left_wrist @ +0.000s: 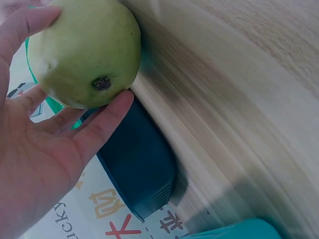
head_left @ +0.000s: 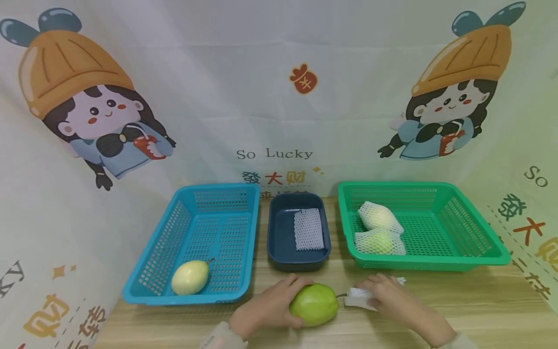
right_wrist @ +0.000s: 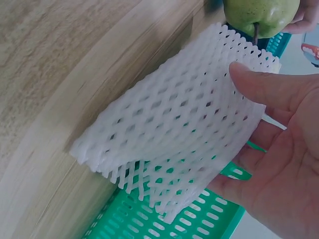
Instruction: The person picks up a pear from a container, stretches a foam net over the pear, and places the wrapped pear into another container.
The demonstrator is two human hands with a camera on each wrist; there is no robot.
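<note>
My left hand (head_left: pixel 279 301) grips a green pear (head_left: pixel 315 304) just above the wooden table, its stem turned toward the right hand. The left wrist view shows the fingers and thumb around the pear (left_wrist: pixel 92 50), with its dark blossom end facing the camera. Between thumb and fingers, my right hand (head_left: pixel 388 296) pinches a white foam net sleeve (right_wrist: pixel 174 114). The sleeve's near opening lies close to the stem of the pear (right_wrist: pixel 261 15). In the head view the right hand covers much of the sleeve (head_left: pixel 359 298).
A blue basket (head_left: pixel 250 242) at left holds a yellowish pear (head_left: pixel 190 277). A dark blue tray (head_left: pixel 279 237) in the middle holds a flat foam net (head_left: pixel 308 229). The green basket (head_left: pixel 436 264) at right holds two net-wrapped fruits (head_left: pixel 380 218). Behind hangs a printed cloth (head_left: pixel 209 97).
</note>
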